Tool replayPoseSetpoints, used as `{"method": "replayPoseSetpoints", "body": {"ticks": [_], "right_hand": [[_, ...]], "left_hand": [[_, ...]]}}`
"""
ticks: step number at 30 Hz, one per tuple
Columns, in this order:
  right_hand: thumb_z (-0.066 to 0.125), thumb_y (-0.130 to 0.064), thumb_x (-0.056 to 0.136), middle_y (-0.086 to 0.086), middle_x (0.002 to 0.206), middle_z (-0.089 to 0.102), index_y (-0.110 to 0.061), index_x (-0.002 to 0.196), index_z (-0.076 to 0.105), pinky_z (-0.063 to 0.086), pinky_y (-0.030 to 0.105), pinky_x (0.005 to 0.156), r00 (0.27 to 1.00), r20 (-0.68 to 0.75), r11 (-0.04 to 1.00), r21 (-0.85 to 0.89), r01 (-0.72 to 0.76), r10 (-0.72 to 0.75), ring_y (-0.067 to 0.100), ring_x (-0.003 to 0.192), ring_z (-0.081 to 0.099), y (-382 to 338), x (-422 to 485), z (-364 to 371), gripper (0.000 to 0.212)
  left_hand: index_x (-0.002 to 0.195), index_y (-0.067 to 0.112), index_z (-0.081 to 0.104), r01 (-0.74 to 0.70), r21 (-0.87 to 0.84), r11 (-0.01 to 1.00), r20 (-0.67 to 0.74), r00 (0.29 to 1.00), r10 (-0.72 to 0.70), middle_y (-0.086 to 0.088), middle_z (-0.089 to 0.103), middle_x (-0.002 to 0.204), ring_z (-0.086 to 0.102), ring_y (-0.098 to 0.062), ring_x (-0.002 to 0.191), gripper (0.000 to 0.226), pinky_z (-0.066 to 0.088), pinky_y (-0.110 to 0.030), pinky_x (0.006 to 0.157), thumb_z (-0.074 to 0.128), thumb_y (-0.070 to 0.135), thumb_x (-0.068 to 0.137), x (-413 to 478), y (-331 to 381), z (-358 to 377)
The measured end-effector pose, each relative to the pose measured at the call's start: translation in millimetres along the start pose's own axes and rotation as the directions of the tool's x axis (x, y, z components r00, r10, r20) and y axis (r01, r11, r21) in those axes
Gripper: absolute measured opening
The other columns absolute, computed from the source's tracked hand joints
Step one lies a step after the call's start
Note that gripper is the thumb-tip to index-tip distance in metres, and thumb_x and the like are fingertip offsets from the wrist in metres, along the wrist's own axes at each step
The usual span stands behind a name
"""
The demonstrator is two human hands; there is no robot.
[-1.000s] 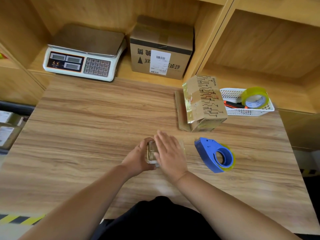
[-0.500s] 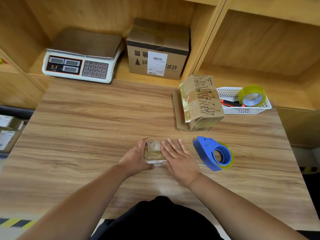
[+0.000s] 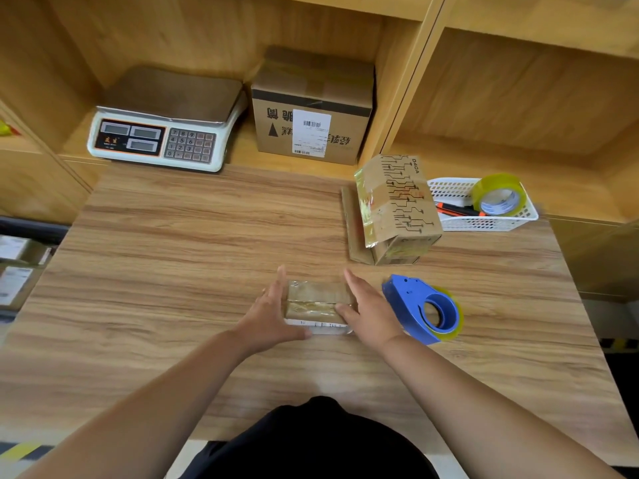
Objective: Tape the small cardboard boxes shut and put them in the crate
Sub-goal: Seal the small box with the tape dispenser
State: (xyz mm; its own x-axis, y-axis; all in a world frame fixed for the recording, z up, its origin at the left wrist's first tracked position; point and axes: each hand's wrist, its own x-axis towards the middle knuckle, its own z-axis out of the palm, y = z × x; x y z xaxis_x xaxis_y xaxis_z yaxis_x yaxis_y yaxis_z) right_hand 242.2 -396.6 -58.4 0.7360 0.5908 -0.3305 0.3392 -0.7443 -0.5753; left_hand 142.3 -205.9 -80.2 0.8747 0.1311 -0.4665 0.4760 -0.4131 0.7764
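Observation:
A small flat cardboard box (image 3: 316, 300), covered in shiny clear tape, lies on the wooden table (image 3: 173, 254) in front of me. My left hand (image 3: 269, 316) presses flat against its left side, fingers straight, thumb along the front edge. On the other side my right hand (image 3: 371, 311) lies against the box with straight fingers, its thumb resting on the top. A blue tape dispenser (image 3: 420, 311) with yellowish tape sits just right of my right hand. No crate is in view.
A taped printed cardboard box (image 3: 397, 205) leans on flat cardboard behind the dispenser. A white basket (image 3: 484, 224) holds a tape roll (image 3: 499, 195) and a marker. A scale (image 3: 162, 122) and a labelled carton (image 3: 311, 108) stand on the back shelf. Parcels (image 3: 14, 267) lie beyond the table's left edge.
My right hand slid off the top of the small box to its right side, uncovering the taped top. My left hand straightened against the left side.

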Motion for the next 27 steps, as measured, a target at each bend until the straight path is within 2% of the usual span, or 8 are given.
{"method": "replayPoseSetpoints", "body": {"ticks": [4, 8, 13, 16, 18, 20, 23, 27], "right_hand": [[0.063, -0.042, 0.087, -0.002, 0.117, 0.047, -0.021, 0.14, 0.044, 0.038, 0.024, 0.086, 0.998, -0.066, 0.999, -0.043, -0.01, 0.007, 0.016, 0.112, 0.048, -9, 7, 16, 0.06], [0.062, -0.049, 0.085, -0.002, 0.1, 0.048, -0.014, 0.107, 0.056, 0.034, 0.028, 0.07, 0.989, -0.136, 0.995, -0.075, -0.069, 0.059, 0.019, 0.096, 0.051, -13, 2, 32, 0.043], [0.057, -0.052, 0.088, 0.002, 0.096, 0.052, -0.013, 0.094, 0.048, 0.031, 0.029, 0.065, 0.979, -0.152, 0.981, -0.122, -0.151, 0.132, 0.023, 0.091, 0.056, -29, 0, 43, 0.04], [0.058, -0.047, 0.09, -0.001, 0.103, 0.051, -0.016, 0.099, 0.044, 0.039, 0.03, 0.069, 0.996, -0.06, 0.996, -0.044, -0.072, 0.069, 0.021, 0.091, 0.056, -29, 2, 38, 0.036], [0.063, -0.046, 0.086, 0.002, 0.137, 0.041, -0.016, 0.135, 0.035, 0.044, 0.031, 0.09, 0.997, 0.078, 1.0, -0.011, 0.029, -0.028, 0.018, 0.116, 0.05, -26, 8, 29, 0.064], [0.069, -0.053, 0.079, -0.004, 0.159, 0.005, -0.023, 0.152, -0.001, 0.026, 0.032, 0.112, 0.97, 0.212, 0.988, -0.069, 0.135, -0.118, 0.015, 0.143, 0.019, -24, 19, 19, 0.105], [0.072, -0.063, 0.069, -0.01, 0.159, -0.016, -0.027, 0.149, -0.019, 0.009, 0.033, 0.116, 0.931, 0.317, 0.946, -0.202, 0.254, -0.182, 0.012, 0.146, -0.003, -26, 38, 8, 0.127], [0.074, -0.065, 0.063, 0.001, 0.157, 0.016, -0.02, 0.152, 0.009, 0.022, 0.037, 0.114, 0.91, 0.357, 0.907, -0.275, 0.319, -0.212, 0.021, 0.142, 0.018, -35, 57, 7, 0.119]], "left_hand": [[0.152, 0.019, -0.003, 0.119, 0.118, 0.986, -0.254, 0.963, -0.086, -0.003, 0.02, 0.156, 0.018, -0.021, 0.144, 0.124, 0.021, -0.039, 0.117, 0.078, 0.055, 0.066, 0, 11, 16], [0.149, 0.009, 0.016, 0.16, 0.272, 0.949, -0.547, 0.837, 0.016, -0.01, 0.03, 0.146, 0.026, -0.027, 0.136, 0.115, 0.018, -0.038, 0.114, 0.076, 0.06, 0.064, 0, 10, 17], [0.151, 0.018, -0.01, 0.071, 0.202, 0.977, -0.253, 0.967, -0.018, -0.007, 0.013, 0.151, 0.011, -0.025, 0.143, 0.137, 0.013, -0.038, 0.118, 0.083, 0.054, 0.058, -3, 2, 17], [0.148, 0.025, -0.019, 0.04, 0.138, 0.99, -0.134, 0.991, -0.022, -0.002, 0.01, 0.151, 0.012, -0.023, 0.142, 0.143, 0.02, -0.037, 0.114, 0.086, 0.051, 0.056, -2, -2, 4], [0.148, 0.027, -0.02, 0.035, 0.151, 0.988, -0.088, 0.996, -0.022, -0.002, 0.015, 0.149, 0.016, -0.023, 0.14, 0.144, 0.024, -0.037, 0.111, 0.086, 0.051, 0.055, -2, -2, -5], [0.149, 0.026, -0.018, 0.029, 0.157, 0.987, -0.064, 0.998, -0.019, -0.003, 0.017, 0.148, 0.019, -0.024, 0.14, 0.142, 0.025, -0.036, 0.111, 0.086, 0.05, 0.056, -2, 1, -10], [0.153, 0.02, -0.003, 0.033, 0.119, 0.992, -0.066, 0.997, -0.025, -0.005, 0.019, 0.15, 0.016, -0.025, 0.142, 0.129, 0.023, -0.033, 0.109, 0.086, 0.04, 0.062, 3, 4, -14], [0.135, 0.016, 0.045, -0.015, 0.043, 0.999, -0.186, 0.982, 0.023, 0.009, 0.043, 0.113, 0.047, -0.019, 0.117, 0.083, 0.035, -0.023, 0.09, 0.086, 0.033, 0.065, 17, -1, -19]]}}
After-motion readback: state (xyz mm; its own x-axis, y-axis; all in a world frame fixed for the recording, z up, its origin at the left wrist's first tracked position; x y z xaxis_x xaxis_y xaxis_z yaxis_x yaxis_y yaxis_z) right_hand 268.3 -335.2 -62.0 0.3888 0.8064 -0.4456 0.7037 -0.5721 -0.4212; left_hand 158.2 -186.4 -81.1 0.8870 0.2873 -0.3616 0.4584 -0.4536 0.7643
